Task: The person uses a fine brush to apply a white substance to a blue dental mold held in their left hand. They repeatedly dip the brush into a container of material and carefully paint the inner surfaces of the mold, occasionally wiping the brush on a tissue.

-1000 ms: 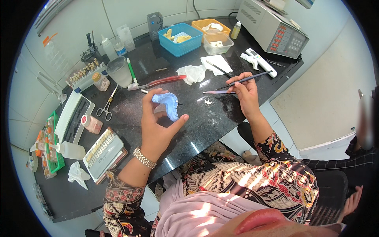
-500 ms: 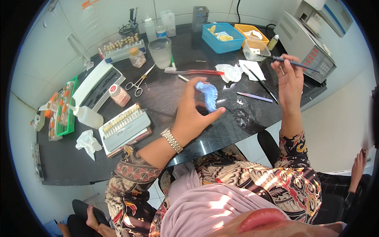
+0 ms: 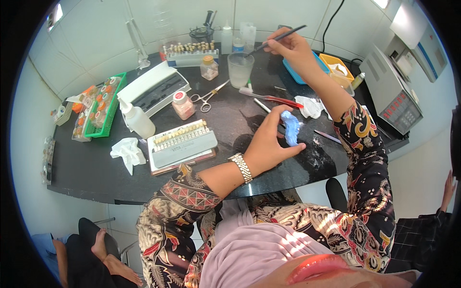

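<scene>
My left hand (image 3: 266,150) is closed on a blue, curved dental mould (image 3: 290,128), holding it between thumb and fingers above the black table. Farther back, my right hand (image 3: 292,49) pinches a slim dark brush (image 3: 291,31). The brush's lower end reaches the mouth of a clear plastic cup (image 3: 240,76) of cloudy liquid; whether the tip touches the liquid cannot be made out. A red and clear toothbrush (image 3: 273,98) lies between the cup and my left hand. Beside it are a white tissue (image 3: 311,106) and a pale purple tool (image 3: 328,137).
On the left stand a tooth shade guide (image 3: 185,146), scissor-like forceps (image 3: 206,101), a pink powder bottle (image 3: 183,106), a squeeze bottle (image 3: 138,120) and a green basket (image 3: 105,108). A blue basket (image 3: 293,71) and a grey machine (image 3: 390,91) are at right. Other people sit nearby.
My right hand has swung left and away from me, bringing the brush to the cup. The view has shifted; my left hand still holds the blue mould.
</scene>
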A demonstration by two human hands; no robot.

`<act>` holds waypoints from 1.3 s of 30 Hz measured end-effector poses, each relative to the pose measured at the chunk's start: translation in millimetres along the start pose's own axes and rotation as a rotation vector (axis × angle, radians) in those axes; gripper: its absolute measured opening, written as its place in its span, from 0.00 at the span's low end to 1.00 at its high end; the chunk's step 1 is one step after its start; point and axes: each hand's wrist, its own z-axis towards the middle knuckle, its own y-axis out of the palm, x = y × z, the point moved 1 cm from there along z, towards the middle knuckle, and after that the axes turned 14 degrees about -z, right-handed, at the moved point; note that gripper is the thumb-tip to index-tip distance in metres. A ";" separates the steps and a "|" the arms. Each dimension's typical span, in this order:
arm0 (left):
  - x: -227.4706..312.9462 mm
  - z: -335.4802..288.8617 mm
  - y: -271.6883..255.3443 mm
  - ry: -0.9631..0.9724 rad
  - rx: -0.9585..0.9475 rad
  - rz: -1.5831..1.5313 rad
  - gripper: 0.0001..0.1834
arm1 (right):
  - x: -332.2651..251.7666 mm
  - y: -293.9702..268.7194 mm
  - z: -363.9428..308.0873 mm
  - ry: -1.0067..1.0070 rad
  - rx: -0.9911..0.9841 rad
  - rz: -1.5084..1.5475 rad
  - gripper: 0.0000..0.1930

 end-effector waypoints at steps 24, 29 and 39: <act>-0.1 -1.9 5.2 0.011 -0.040 0.008 0.42 | 23.8 -107.1 -62.1 0.252 0.270 0.277 0.11; -6.7 -1.4 7.1 -0.046 -0.041 -0.058 0.40 | 85.4 -133.1 -140.9 0.466 0.341 0.264 0.06; -9.9 1.3 3.5 -0.085 -0.008 -0.087 0.41 | 107.0 -126.2 -186.2 0.507 0.350 0.347 0.09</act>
